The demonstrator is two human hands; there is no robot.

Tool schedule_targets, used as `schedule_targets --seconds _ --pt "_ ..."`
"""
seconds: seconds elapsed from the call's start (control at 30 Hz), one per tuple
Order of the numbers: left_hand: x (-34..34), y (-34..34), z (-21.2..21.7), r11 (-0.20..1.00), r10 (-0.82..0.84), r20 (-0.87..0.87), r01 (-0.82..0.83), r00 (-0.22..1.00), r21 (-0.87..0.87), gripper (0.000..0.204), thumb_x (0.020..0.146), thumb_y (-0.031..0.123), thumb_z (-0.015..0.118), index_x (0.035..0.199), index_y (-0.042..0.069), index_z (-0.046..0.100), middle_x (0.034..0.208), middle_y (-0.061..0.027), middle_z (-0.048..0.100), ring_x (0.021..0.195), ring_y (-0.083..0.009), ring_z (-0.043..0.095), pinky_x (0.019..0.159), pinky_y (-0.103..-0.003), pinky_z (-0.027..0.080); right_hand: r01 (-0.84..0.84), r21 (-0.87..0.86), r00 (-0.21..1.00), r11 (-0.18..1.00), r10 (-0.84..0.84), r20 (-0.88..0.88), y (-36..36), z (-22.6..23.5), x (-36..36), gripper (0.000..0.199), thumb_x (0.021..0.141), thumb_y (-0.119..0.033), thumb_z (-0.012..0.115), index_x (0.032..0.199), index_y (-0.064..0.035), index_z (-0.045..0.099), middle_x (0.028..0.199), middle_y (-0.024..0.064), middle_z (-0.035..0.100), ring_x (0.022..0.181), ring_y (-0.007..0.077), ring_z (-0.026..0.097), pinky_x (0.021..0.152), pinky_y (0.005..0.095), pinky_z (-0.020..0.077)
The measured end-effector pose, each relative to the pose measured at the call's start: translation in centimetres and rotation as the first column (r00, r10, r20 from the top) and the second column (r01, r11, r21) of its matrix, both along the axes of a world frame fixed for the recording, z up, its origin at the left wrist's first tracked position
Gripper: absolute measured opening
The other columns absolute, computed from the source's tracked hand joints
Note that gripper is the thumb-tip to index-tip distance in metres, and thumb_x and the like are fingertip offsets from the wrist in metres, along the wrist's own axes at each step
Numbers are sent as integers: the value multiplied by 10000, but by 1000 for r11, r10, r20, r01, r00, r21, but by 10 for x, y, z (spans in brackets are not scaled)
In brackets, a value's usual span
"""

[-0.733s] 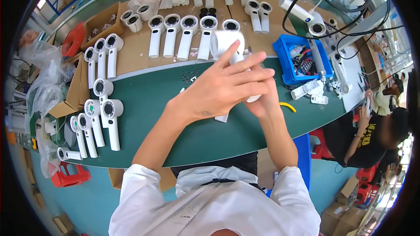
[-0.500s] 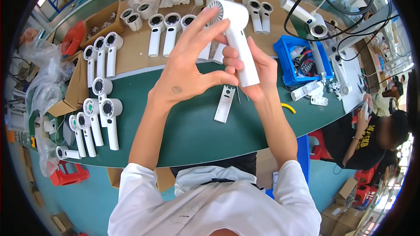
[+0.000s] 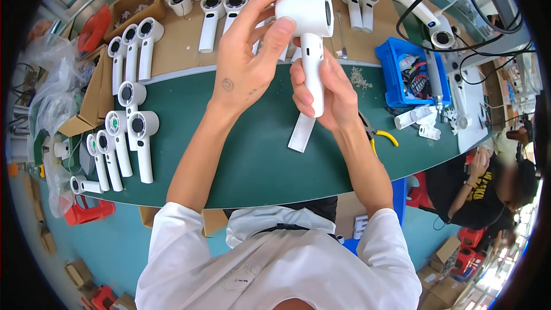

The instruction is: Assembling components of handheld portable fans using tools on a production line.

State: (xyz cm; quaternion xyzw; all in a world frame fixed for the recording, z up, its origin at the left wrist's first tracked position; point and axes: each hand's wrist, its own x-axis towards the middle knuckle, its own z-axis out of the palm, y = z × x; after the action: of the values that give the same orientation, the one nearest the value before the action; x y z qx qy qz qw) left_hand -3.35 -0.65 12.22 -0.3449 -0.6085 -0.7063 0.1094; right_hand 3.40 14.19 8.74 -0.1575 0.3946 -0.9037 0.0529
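The white hair-dryer body (image 3: 310,34) is held up above the desk (image 3: 252,155), between both hands, its handle pointing down toward the person and its round barrel at the top, so the long axis runs roughly upright in the view. The right hand (image 3: 327,95) is clamped around the lower handle, fingers wrapped from the right side. The left hand (image 3: 247,63) closes on the barrel from the left, thumb pressed against its near face and fingertips reaching over the top. Both hands touch the piece; the right carries the handle, the left steadies the head.

The shell looks like smooth, matte white plastic, a cylinder joined to a slim rounded handle with a small dark slot on its front. Just below the hands a flat white plastic strip (image 3: 302,132) lies on the green mat. Yellow-handled pliers (image 3: 381,136) lie just to the right of the right wrist. Rows of similar white dryer bodies (image 3: 129,138) lie at the left, and a blue parts bin (image 3: 402,74) sits at the right
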Motion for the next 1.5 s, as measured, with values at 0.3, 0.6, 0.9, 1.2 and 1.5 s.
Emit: schedule_targets --seconds 0.3,0.6,0.9,1.2,1.5 --pt "-3 -4 -5 995 -97 46 98 994 -24 486 1036 338 403 1348 -23 496 1290 -131 569 1188 -211 538 1019 -353 413 104 73 986 992 -113 121 -19 -1 3 389 1030 -364 324 1317 -101 341 1034 173 563 847 246 579 675 387 500" --pt "-9 -1 -13 968 -227 154 206 962 144 501 1033 351 422 1322 -49 506 1152 -114 633 1053 -186 606 952 -325 470 -54 -244 980 968 97 171 -18 -5 4 364 1025 -339 319 1253 -75 424 1039 180 559 820 244 548 650 359 446" --pt "-10 -1 -14 980 -188 140 176 972 91 492 1023 352 451 1301 -46 530 1131 -102 646 1047 -169 598 926 -310 466 -80 -267 975 960 131 179 -17 -8 3 486 1017 -348 314 1349 -6 408 998 158 564 788 225 531 641 354 434" --pt "-9 -1 -14 981 -186 128 177 974 77 477 1019 339 465 1290 -46 540 1132 -98 645 1059 -169 589 942 -312 446 -98 -272 975 957 147 168 -17 -9 5 496 1017 -373 310 1336 -7 409 945 139 532 765 209 499 634 342 419" --pt "-6 -28 -16 1000 -8 207 12 978 -15 387 946 243 624 1211 -35 575 1127 -94 647 1002 -146 606 875 -282 478 23 -182 996 983 -7 91 -2 -9 -3 449 1019 -345 328 1319 -20 409 954 109 530 785 189 490 643 324 419"
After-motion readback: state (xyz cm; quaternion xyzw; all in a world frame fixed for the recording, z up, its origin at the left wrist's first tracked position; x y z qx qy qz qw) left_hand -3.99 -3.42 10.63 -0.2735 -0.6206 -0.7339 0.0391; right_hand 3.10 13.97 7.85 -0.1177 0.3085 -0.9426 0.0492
